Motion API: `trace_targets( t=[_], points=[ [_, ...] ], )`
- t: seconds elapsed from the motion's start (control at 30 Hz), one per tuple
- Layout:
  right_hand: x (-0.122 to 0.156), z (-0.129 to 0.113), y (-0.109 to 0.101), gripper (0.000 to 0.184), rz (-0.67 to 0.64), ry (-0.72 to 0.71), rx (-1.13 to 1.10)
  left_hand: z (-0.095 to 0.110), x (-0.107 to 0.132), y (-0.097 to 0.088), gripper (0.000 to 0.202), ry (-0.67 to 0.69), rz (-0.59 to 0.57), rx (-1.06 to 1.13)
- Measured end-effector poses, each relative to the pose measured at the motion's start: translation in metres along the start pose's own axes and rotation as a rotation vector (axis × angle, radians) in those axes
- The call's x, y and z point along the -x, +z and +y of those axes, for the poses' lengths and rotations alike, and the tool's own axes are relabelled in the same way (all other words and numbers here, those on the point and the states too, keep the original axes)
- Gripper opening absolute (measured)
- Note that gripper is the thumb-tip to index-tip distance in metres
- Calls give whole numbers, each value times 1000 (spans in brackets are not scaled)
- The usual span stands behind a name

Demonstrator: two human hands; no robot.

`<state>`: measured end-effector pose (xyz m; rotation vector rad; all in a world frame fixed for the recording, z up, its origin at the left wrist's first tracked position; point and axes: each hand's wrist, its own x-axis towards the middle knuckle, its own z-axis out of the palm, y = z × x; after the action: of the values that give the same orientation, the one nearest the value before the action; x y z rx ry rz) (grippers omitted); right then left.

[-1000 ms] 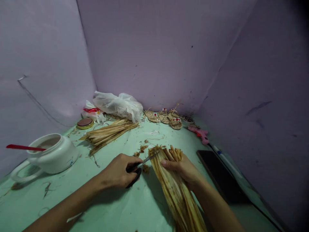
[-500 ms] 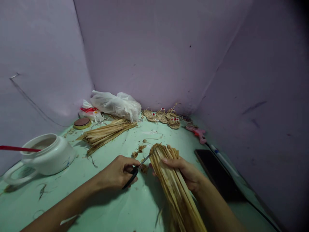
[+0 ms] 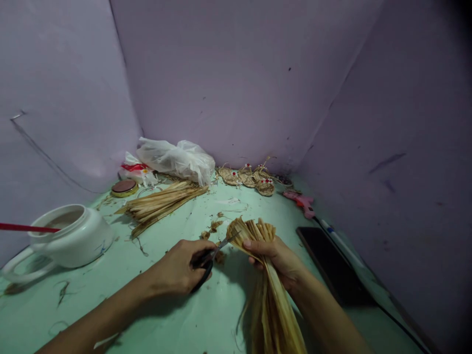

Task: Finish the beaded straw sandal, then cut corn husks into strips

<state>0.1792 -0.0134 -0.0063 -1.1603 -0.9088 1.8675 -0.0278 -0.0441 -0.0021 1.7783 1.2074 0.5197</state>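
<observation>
My left hand [image 3: 186, 265] grips black-handled scissors [image 3: 207, 272], fingers in the handle loops. Their blade tips reach the upper left end of a bundle of dried, straw-coloured leaf strips [image 3: 278, 305]. My right hand [image 3: 278, 258] is closed around that bundle near its top, thumb lying across the front. Above the grip the strip ends fan out; below it the long strips hang toward the bottom edge of the view. Small brown scraps [image 3: 212, 228] lie on the green tabletop [image 3: 177, 314] just beyond the scissors.
Another bundle of dried strips [image 3: 164, 202] lies behind, near a plastic bag [image 3: 177, 160] and a round tin [image 3: 124, 188]. Several woven pieces with red beads [image 3: 246, 178] sit at the wall. On the right are a pink glue gun [image 3: 302, 202] and a black phone [image 3: 334, 265]; left, a white pot [image 3: 73, 241].
The scissors have opened at the handles and their tips have moved right, onto the strip ends. My right hand has squeezed the bundle tighter, so its top flares more.
</observation>
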Motion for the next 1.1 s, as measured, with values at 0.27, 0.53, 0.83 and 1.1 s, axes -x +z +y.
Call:
trace_targets(
  t=[0.27, 0.53, 0.83, 1.1],
  points=[
    [0, 6, 10, 36, 103, -38, -6, -11, -4, 9, 24, 4, 85, 113],
    [3, 0, 10, 28, 131, -76, -36, 2, 2, 13, 26, -210, -4, 444],
    [4, 4, 14, 26, 89, -74, 22, -10, -3, 16, 19, -92, 30, 370],
    [4, 3, 10, 33, 130, -63, 23, 3, 2, 16, 25, -229, 10, 389]
  ],
)
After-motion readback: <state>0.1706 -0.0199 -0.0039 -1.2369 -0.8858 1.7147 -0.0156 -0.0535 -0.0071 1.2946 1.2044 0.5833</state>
